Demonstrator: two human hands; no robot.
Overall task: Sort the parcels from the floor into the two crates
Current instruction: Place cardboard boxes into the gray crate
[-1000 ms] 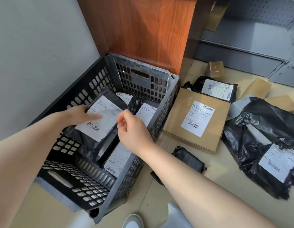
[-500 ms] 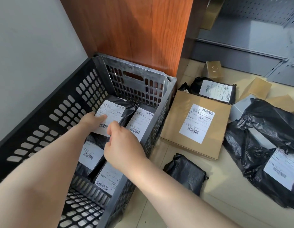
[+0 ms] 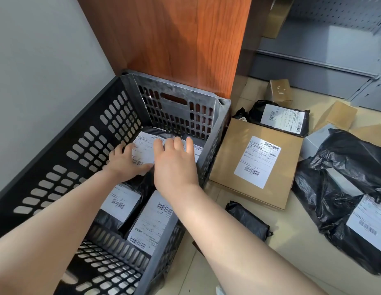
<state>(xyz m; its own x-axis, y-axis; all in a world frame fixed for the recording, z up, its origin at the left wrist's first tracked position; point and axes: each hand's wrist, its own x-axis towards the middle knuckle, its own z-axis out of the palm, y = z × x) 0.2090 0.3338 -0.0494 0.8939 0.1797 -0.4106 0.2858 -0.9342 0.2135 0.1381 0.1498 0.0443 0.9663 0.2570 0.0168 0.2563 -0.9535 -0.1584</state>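
A black slotted crate stands on the floor against the wall. Inside lie several black bagged parcels with white labels. My left hand rests with spread fingers on the far-left parcel, which lies flat at the crate's far end. My right hand hovers just over that parcel with straight fingers, holding nothing. Two more labelled parcels lie nearer me in the crate. On the floor to the right sit a flat cardboard box and a small black bag.
A wooden cabinet side rises behind the crate. Large black bags with labels, another labelled black parcel and small brown cartons litter the floor at right. Grey metal shelving stands beyond.
The parcel I held above the crate has gone down onto the far-left stack. My right hand's fingers have let go and straightened; my left hand now lies flat on it.
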